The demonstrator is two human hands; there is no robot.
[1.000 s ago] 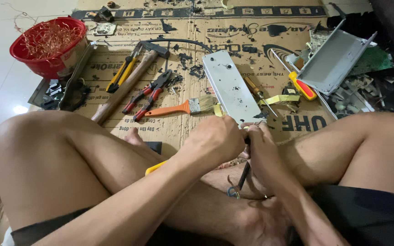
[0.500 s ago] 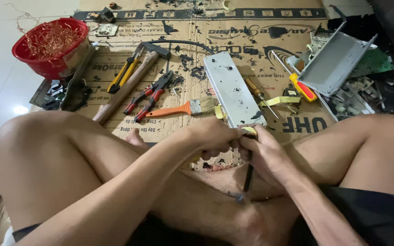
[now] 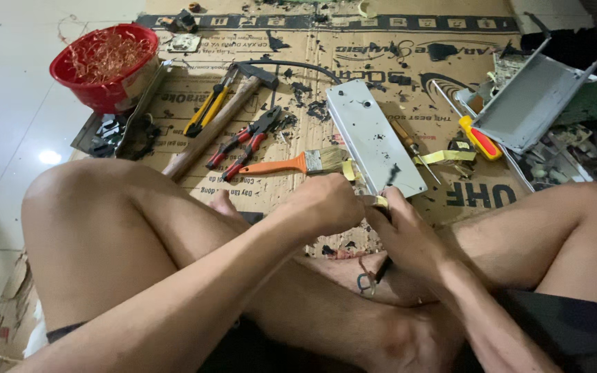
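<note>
I sit cross-legged on cardboard (image 3: 291, 55). My left hand (image 3: 326, 205) is closed in a fist over a small yellow-wrapped part (image 3: 379, 202), right next to my right hand (image 3: 403, 231). The right hand grips the same small part, and a thin black wire (image 3: 380, 273) with a loop hangs from it down over my leg. What lies between the two hands is mostly hidden. A grey metal plate (image 3: 373, 137) lies just beyond my hands.
On the cardboard lie an orange-handled paintbrush (image 3: 291, 164), red-handled pliers (image 3: 247, 141), yellow-handled cutters (image 3: 205, 110), a wooden-handled hammer (image 3: 215, 124) and a red-and-yellow screwdriver (image 3: 478, 138). A red bowl of copper wire (image 3: 105, 65) stands far left. A grey metal casing (image 3: 537, 103) sits far right.
Both hands have stayed together over my lap and shifted slightly. The dangling black wire has moved a little under my right hand.
</note>
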